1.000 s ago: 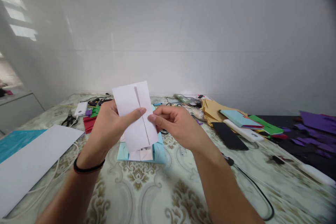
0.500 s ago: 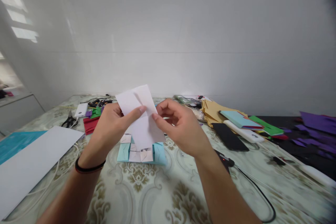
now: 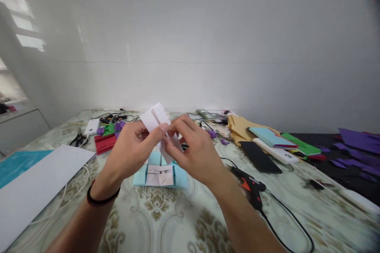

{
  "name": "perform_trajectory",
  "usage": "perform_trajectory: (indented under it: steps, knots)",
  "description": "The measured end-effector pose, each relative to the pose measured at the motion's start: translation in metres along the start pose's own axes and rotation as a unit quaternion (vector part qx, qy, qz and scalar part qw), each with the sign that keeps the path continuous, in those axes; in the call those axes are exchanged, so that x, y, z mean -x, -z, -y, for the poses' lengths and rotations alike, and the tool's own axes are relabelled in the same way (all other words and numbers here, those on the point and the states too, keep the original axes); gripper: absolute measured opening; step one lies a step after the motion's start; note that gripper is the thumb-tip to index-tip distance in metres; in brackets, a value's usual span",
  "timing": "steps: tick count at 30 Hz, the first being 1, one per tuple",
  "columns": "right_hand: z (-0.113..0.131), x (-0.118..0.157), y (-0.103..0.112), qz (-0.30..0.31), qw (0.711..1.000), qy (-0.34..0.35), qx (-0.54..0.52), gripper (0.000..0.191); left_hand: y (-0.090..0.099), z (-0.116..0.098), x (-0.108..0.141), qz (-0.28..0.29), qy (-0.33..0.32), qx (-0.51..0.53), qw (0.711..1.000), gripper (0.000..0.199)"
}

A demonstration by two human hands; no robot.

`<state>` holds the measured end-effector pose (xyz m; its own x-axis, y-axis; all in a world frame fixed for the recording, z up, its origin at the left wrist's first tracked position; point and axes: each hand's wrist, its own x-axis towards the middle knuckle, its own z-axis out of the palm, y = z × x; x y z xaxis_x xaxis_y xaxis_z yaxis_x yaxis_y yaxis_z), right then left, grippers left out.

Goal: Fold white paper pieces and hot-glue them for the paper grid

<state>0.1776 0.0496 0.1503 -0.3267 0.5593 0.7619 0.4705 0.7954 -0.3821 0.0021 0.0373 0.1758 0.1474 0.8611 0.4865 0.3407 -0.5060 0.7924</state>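
A white sheet of paper (image 3: 154,117) is held up in the air, with its sides folded in towards the middle. My left hand (image 3: 135,145) grips its left side, thumb pressed on the front. On the right edge, the fingers of my right hand (image 3: 190,144) pinch the paper near the left thumb. Below both hands, a folded paper piece (image 3: 159,175) in light blue and white lies on the patterned tablecloth (image 3: 166,221). Part of that piece is hidden behind the hands and the sheet.
A black glue gun (image 3: 252,186) with a cord lies right, near a dark phone (image 3: 260,157). Coloured papers (image 3: 276,137) and a yellow paper stack (image 3: 247,126) stand behind. On the left are a large white sheet (image 3: 44,189), red paper strips (image 3: 104,143) and pliers (image 3: 78,137).
The white paper has gone from a wide, flat shape to a narrower, folded one. My right hand has moved slightly left, closer to my left thumb.
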Motion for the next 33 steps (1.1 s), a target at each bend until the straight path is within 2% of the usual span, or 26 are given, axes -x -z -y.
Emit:
perform_trajectory:
  steps: [2,5,8,10,14,18,23,28,33]
  knots:
    - [0.001,-0.001,0.001,0.006,1.0,-0.008,-0.01,0.01,0.001,0.002,0.001,-0.008,-0.004,0.004,1.0,0.033]
    - [0.003,-0.002,0.003,0.001,0.994,-0.072,-0.086,0.013,0.002,0.006,0.001,-0.043,-0.007,0.01,0.999,0.031]
    - [0.002,-0.004,0.007,-0.003,0.969,-0.146,-0.198,0.019,0.004,0.007,0.0,-0.052,-0.008,0.035,0.998,0.032]
    - [0.0,-0.006,0.009,0.009,0.956,-0.171,-0.237,0.017,0.005,0.006,0.0,-0.051,-0.006,0.047,0.998,0.032]
    - [-0.004,-0.008,0.013,0.015,0.949,-0.189,-0.251,0.018,0.008,0.001,0.001,-0.068,-0.001,0.064,0.996,0.023]
    - [-0.009,-0.007,0.015,-0.006,0.948,-0.191,-0.254,0.019,0.007,0.004,-0.001,-0.099,-0.002,0.106,0.989,0.018]
    - [-0.015,-0.006,0.021,0.073,0.922,-0.223,-0.307,0.024,0.005,0.014,-0.008,-0.169,-0.008,0.219,0.961,0.019]
    - [-0.011,-0.008,0.022,0.053,0.919,-0.222,-0.323,0.022,0.002,0.016,-0.009,-0.112,0.049,0.25,0.96,0.023]
    - [-0.009,-0.008,0.018,0.004,0.913,-0.228,-0.337,0.032,-0.001,0.015,-0.008,-0.118,0.042,0.246,0.961,0.024]
